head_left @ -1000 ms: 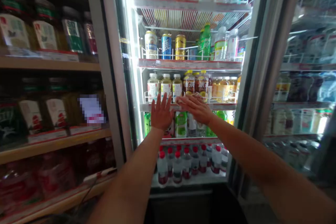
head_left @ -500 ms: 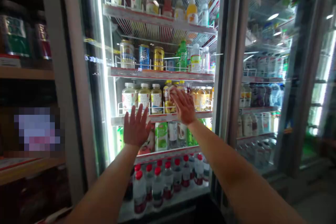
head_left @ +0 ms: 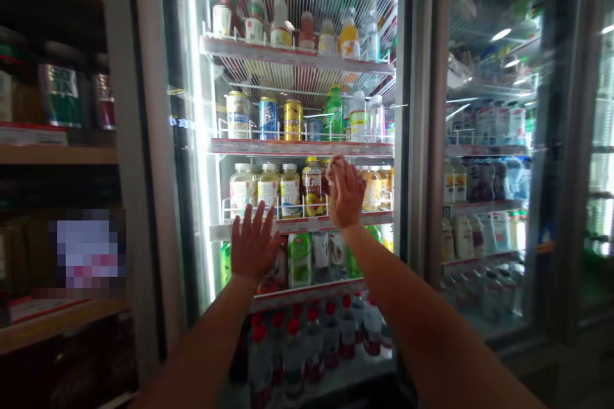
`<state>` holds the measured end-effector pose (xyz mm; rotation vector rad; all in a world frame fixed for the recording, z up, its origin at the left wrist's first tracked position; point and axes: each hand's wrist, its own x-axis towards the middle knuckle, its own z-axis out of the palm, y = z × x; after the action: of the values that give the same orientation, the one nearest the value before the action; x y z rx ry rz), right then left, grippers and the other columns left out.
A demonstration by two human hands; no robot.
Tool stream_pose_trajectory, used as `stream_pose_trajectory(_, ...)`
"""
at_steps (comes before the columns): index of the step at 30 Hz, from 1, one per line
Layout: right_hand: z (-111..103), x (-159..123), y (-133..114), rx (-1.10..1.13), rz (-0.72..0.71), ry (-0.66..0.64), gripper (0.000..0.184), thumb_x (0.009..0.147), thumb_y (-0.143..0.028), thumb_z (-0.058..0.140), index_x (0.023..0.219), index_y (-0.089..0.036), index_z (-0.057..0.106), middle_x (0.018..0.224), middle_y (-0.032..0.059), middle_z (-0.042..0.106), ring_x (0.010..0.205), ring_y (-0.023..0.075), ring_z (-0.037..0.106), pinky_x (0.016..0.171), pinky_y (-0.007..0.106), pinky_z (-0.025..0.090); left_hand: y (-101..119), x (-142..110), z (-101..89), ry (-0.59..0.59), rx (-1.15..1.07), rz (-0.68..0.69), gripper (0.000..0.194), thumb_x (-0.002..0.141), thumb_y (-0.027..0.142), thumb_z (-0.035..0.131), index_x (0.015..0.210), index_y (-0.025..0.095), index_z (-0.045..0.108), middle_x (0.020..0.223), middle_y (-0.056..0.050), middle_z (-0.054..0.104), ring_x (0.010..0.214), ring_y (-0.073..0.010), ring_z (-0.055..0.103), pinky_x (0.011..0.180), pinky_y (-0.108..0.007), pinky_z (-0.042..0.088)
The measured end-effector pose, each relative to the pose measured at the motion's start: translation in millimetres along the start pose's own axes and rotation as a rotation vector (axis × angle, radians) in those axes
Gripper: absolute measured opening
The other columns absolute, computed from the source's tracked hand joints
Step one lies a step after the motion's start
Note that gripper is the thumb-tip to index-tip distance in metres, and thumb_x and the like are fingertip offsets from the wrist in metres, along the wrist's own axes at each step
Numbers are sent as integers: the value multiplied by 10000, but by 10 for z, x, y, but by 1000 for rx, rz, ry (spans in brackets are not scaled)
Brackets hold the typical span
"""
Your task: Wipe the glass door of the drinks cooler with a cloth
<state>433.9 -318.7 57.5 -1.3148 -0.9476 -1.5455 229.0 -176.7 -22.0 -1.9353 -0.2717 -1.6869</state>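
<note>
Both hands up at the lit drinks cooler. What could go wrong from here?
The left hand, bare and spread, may leave prints if it meets the glass; contact is unclear.
The pale wad in the right hand looks small, so it might slip or let fingers smear.
A jolt could rattle the red-capped bottles.

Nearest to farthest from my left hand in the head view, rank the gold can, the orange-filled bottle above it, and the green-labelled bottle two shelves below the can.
From the left hand:
1. Green-labelled bottle, just right.
2. Gold can, up and slightly right.
3. Orange-filled bottle, farther up and right.
</note>
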Motion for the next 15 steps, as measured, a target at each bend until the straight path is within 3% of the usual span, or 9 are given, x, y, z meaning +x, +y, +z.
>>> stream_pose_trajectory(1,9,-29,-25,-19,66,48,485,1102,-254,366,1552,-200,538,1599,125,528,1535,297,405,1222,532,346,0,10,-8,7,-2,2,611,1085,296,489,1666,181,339,1663,-167,375,1608,-334,166,1293,-565,156)
stream_pose_trajectory(2,5,-66,-42,-28,41,59,484,1099,-262,379,1549,-190,542,1598,130,528,1535,306,402,1224,537,341,0,31,-18,20,-4,1,575,1085,305,488,1639,176,399,1638,-174,419,1601,-337,203,1286,-559,171)
stream_pose_trajectory(6,-82,-196,-31,14,-572,-141,473,1057,-284,502,1523,-244,574,1603,33,539,1551,264,382,1277,450,283,-2,202,-58,93,12,-96,483,1083,380,488,1514,182,578,1552,-189,524,1531,-351,368,1240,-550,244)
stream_pose_trajectory(8,-106,-219,-16,29,-674,-211,470,1053,-279,511,1519,-287,576,1604,-8,537,1550,230,385,1283,414,269,-5,292,-70,96,27,-178,512,1086,399,475,1547,185,540,1625,-177,436,1552,-359,323,1239,-570,236)
stream_pose_trajectory(10,-88,-222,-18,23,-490,-187,470,1069,-273,475,1531,-293,561,1606,12,536,1540,219,400,1273,423,272,-15,336,-72,61,22,-217,549,1094,377,451,1613,198,448,1705,-145,299,1599,-358,200,1263,-591,179)
stream_pose_trajectory(13,-32,-229,-38,-13,-35,-2,478,1089,-273,408,1544,-242,549,1581,111,552,1502,259,447,1229,490,316,-46,299,-56,19,-7,-208,566,1101,339,423,1649,204,385,1731,-116,218,1622,-337,89,1296,-590,92)
stream_pose_trajectory(14,-23,-236,-42,-27,22,36,481,1087,-276,407,1542,-226,552,1574,131,554,1498,275,449,1220,506,320,-59,269,-47,12,-18,-207,564,1099,336,423,1646,205,390,1730,-110,222,1623,-329,82,1304,-582,79)
stream_pose_trajectory(15,-23,-246,-42,-30,-18,34,481,1080,-274,418,1538,-225,558,1572,131,557,1501,283,444,1220,510,317,-71,238,-35,7,-27,-211,561,1096,337,430,1642,210,399,1729,-102,230,1624,-321,78,1310,-573,71)
